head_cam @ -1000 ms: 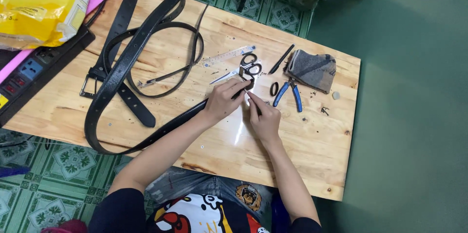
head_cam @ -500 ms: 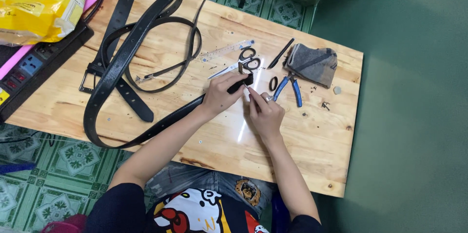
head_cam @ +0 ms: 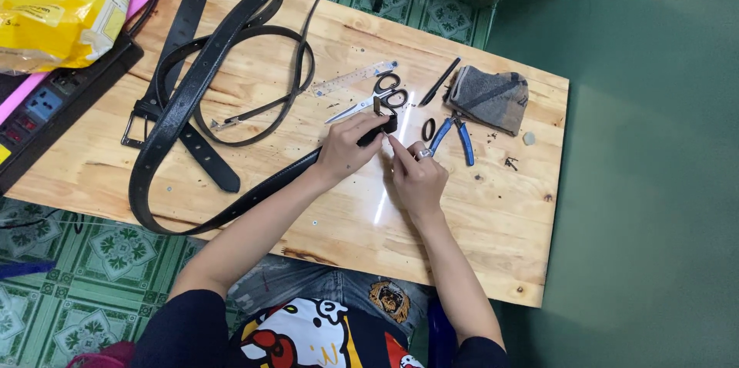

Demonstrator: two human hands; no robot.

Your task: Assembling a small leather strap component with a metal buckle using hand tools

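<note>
My left hand point(head_cam: 344, 148) grips the end of a long black leather belt point(head_cam: 177, 118), holding it a little above the wooden table point(head_cam: 346, 222). My right hand point(head_cam: 416, 175) pinches the belt's tip, where a small dark loop or clip sits at the end; what is between its fingers is too small to tell. The belt runs back to the left in a wide curve. Just behind my hands lie scissors point(head_cam: 381, 95) with black handles and a clear ruler point(head_cam: 354, 78).
Blue-handled pliers point(head_cam: 454, 135), a small black ring point(head_cam: 428, 129), a black pen-like tool point(head_cam: 439, 81) and a folded grey cloth point(head_cam: 489, 97) lie to the right. More black belts point(head_cam: 254, 98) coil at the left, near a power strip point(head_cam: 46, 102) and a yellow bag point(head_cam: 54, 2).
Both hands with the belt end have shifted slightly back towards the scissors and closer together. The other things on the table have not moved.
</note>
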